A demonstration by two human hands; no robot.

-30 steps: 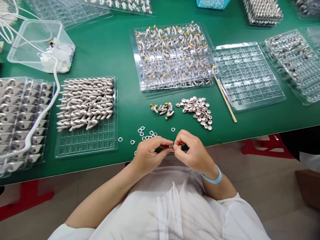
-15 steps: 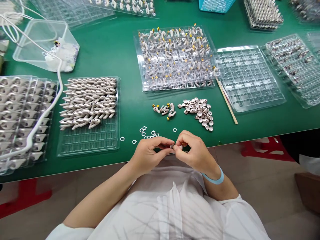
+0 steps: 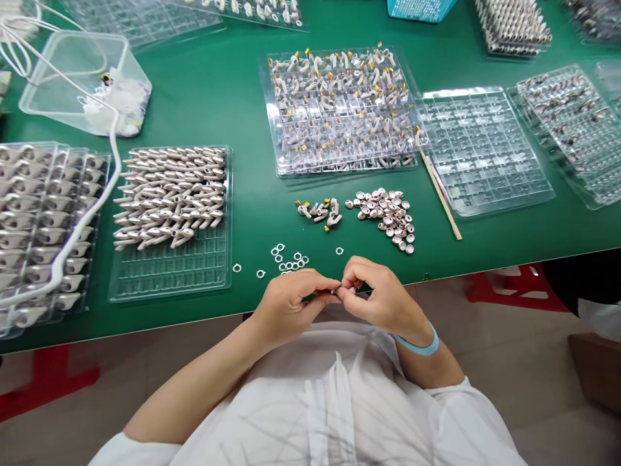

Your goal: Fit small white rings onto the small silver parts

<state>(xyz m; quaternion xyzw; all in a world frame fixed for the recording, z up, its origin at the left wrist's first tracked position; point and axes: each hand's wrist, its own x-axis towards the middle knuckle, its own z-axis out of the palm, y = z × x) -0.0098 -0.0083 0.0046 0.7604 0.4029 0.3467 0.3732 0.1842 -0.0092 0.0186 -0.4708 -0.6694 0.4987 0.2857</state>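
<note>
My left hand [image 3: 287,303] and my right hand [image 3: 379,294] meet at the table's front edge, thumbs and fingertips pinched together. Between the fingertips is a small pale part [image 3: 334,292], mostly covered by the fingers. Just beyond my left hand lie several small white rings [image 3: 290,266], and a single white ring [image 3: 339,251] is nearer my right hand. A cluster of curved, earbud-like pieces with yellow tabs [image 3: 317,211] sits further back. To its right is a loose pile of small beige-pink oval caps [image 3: 391,217].
A clear tray of tabbed pieces [image 3: 339,169] stands behind. On the left are a tray of beige stems [image 3: 169,194], beige shells [image 3: 58,220], a white cable [image 3: 72,243] and a clear plastic box [image 3: 72,107]. A wooden stick [image 3: 441,197] lies against another clear tray [image 3: 490,155].
My fingertips have closed further over the small part, so less of it shows. My right hand has shifted slightly down. The things on the table stay in place.
</note>
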